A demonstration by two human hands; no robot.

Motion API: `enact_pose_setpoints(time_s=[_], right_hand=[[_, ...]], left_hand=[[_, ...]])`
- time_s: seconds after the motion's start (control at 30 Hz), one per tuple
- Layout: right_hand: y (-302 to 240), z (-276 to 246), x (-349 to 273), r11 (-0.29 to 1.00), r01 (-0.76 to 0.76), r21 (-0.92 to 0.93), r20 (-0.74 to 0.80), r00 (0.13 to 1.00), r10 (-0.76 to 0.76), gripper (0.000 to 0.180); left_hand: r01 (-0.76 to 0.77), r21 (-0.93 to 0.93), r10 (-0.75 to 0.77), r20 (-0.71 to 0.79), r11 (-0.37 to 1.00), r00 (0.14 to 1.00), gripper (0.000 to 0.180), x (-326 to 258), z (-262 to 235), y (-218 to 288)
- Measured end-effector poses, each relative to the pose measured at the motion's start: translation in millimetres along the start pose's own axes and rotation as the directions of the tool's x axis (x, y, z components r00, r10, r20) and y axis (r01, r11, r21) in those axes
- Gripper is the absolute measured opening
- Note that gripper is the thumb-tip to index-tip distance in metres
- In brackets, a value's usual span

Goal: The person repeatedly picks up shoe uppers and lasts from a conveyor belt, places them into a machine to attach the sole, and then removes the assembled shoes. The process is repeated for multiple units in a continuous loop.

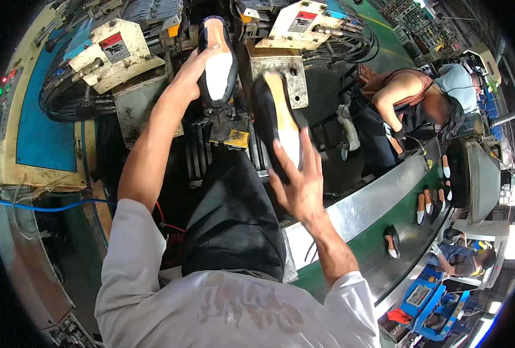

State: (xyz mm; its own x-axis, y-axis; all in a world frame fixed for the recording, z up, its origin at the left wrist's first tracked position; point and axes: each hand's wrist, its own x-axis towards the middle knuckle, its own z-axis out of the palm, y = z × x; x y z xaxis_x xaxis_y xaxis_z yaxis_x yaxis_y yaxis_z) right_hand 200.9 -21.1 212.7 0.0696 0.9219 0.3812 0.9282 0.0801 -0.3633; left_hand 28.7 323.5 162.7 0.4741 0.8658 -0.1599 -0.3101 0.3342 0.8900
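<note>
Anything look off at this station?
Mostly grime: the cream machine plates are smudged dark. The light shirt has brownish blotches, possibly stains. On the green conveyor, one shoe sits apart from the other shoes. The left hand's shoe shows no clear damage.

Near twelve o'clock, two shoes [218, 72] are showing black, tan and white. Toward nine a panel [47, 119] is showing blue, toward four a belt [359, 249] green; brownish blotches are marking the pale shirt [234, 325].

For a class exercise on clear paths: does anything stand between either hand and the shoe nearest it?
Nothing visible does: the left hand touches one shoe, and the right hand holds the other shoe.
</note>
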Motion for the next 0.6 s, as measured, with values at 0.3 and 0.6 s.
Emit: enact_pose_setpoints(time_s=[0.3,0.6], right_hand=[[-19,70,185,0.971,0.222,-0.093,-0.117,0.966,-0.232,0.069],[-41,143,179,0.993,0.052,-0.106,-0.105,0.992,-0.063,0.071]], left_hand=[[0.003,-0.384,0.067,0.170,0.923,0.983,0.083,-213,-70,-26],[-0.079,-0.516,-0.108,-0.321,0.853,0.941,0.067,-355,-103,-76]])
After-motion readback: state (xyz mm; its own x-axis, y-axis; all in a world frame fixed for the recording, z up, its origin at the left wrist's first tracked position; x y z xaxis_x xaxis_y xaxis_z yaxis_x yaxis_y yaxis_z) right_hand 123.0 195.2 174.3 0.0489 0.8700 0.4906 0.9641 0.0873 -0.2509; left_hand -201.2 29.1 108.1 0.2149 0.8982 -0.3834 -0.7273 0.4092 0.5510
